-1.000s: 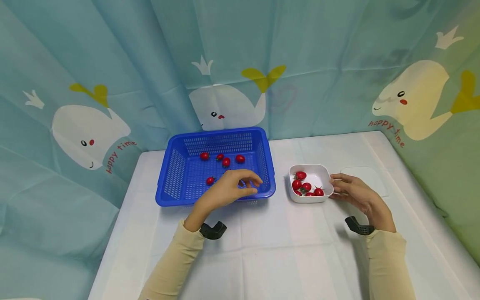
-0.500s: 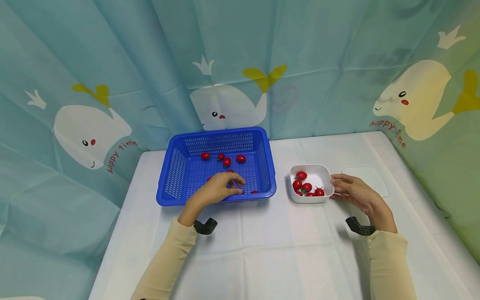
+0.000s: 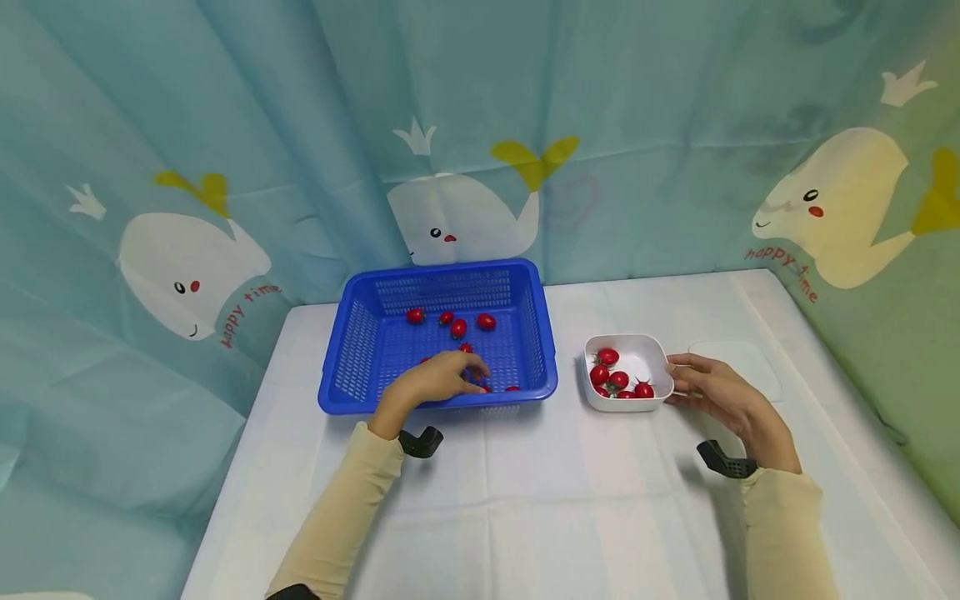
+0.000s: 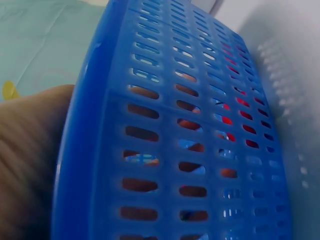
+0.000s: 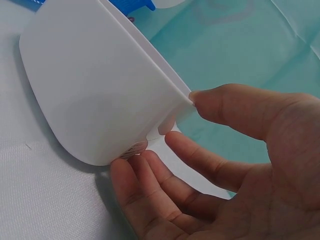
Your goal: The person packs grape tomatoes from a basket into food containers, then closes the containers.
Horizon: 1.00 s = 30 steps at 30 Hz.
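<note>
White-clothed table (image 3: 562, 500): red oval tomato (image 3: 486, 388) at five o'clock from left hand's (image 3: 441, 377) bent fingertips, hold unclear; relaxed right hand (image 3: 720, 396) touches white plastic box (image 3: 625, 404).

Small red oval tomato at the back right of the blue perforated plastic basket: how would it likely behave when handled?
The tomato would probably roll if pushed, given its rounded sides. Its smooth-looking skin may be slippery. Being smaller than the left hand, it is likely light.

Fingers (image 4: 140, 185) and red tomatoes (image 4: 251, 143) beyond a slotted blue basket wall (image 4: 168, 145).
</note>
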Motion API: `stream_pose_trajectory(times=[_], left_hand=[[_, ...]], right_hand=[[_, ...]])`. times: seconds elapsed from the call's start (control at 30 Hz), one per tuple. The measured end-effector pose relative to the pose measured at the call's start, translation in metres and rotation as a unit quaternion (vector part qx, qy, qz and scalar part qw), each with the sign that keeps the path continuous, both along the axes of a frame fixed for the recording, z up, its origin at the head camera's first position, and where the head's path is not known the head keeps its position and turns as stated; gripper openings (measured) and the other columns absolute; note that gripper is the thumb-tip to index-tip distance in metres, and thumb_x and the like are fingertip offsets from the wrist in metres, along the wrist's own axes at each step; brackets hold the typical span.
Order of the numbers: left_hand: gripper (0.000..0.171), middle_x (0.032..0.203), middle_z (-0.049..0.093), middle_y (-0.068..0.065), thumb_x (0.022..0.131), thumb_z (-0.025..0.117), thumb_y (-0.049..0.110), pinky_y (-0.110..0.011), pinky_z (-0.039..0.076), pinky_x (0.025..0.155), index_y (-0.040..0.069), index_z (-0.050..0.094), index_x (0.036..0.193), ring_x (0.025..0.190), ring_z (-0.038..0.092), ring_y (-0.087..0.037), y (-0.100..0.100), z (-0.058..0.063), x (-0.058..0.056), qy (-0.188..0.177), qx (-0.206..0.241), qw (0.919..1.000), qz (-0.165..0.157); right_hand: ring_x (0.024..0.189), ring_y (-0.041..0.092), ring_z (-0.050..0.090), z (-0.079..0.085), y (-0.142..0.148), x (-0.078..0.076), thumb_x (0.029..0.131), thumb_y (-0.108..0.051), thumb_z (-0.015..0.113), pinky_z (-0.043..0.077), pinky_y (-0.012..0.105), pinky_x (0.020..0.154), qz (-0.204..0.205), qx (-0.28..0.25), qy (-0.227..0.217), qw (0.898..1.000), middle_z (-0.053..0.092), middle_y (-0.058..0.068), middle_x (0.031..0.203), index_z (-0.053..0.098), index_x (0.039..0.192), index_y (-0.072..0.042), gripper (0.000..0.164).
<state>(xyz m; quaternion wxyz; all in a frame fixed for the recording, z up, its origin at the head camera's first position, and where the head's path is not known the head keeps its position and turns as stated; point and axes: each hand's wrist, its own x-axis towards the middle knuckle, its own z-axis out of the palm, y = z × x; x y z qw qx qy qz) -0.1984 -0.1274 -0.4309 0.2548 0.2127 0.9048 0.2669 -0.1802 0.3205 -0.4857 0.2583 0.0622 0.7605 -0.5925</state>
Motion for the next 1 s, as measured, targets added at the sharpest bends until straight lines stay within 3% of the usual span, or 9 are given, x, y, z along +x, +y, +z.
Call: stream_pose_trajectory(times=[0.17,0.47,1.0], left_hand=[[0.03,0.125,0.073,-0.01,0.1,0.071,0.02,-0.042,0.054,0.106,0.007,0.071,0.127,0.118,0.067,-0.026,0.003,-0.002,-0.003,-0.023,-0.015,0.9996,-0.002],[0.024,0.115,0.073,-0.008,0.1,0.069,0.019,-0.037,0.054,0.098,0.009,0.075,0.121,0.103,0.064,-0.019,0.003,-0.004,-0.009,-0.042,-0.022,0.9987,-0.021],[0.024,0.106,0.069,-0.008,0.099,0.068,0.01,-0.032,0.053,0.09,0.006,0.074,0.121,0.094,0.058,-0.018,0.004,-0.007,-0.013,-0.029,-0.023,0.9987,-0.036]], right_hand=[[0.101,0.003,0.063,-0.002,0.001,0.002,0.108,-0.035,0.057,0.058,0.021,0.091,-0.003,-0.01,0.0,1.0,0.059,-0.01,0.117,0.025,0.159,0.006,0.073],[0.101,0.003,0.063,0.0,0.0,0.003,0.108,-0.033,0.057,0.058,0.022,0.091,-0.004,-0.021,0.0,1.0,0.059,-0.01,0.116,0.025,0.159,0.007,0.072],[0.1,0.003,0.066,-0.001,0.001,0.003,0.109,-0.027,0.056,0.059,0.023,0.089,-0.005,-0.048,0.011,0.999,0.063,-0.012,0.112,0.028,0.155,0.009,0.065]])
